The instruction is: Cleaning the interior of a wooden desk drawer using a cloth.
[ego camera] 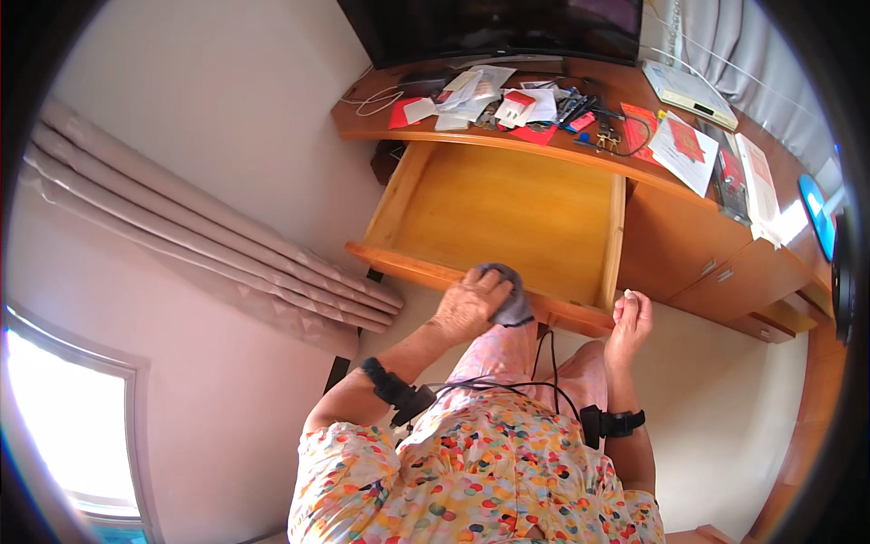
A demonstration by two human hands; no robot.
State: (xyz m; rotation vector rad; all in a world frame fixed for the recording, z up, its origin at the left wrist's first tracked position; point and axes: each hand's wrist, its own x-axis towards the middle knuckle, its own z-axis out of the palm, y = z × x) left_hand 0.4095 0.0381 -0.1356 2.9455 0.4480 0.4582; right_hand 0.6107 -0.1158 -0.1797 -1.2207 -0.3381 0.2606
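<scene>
A wooden drawer (510, 211) is pulled out from the cabinet, with no objects showing on its bottom. My left hand (471, 304) grips a grey cloth (511, 302), which lies over the top edge of the drawer's front panel, near the middle. Beside the drawer's front right corner is my right hand (631, 323), its fingers curled. Whether that hand touches the drawer or pinches something small at the fingertips, I cannot tell.
Papers (476, 88), coins, pens (578, 105) and red envelopes cover part of the cabinet top (421, 132). Behind them stands a television (503, 30); a white set-top box (690, 94) is at right. A curtain (224, 224) hangs left. Black cables (554, 367) cross my lap.
</scene>
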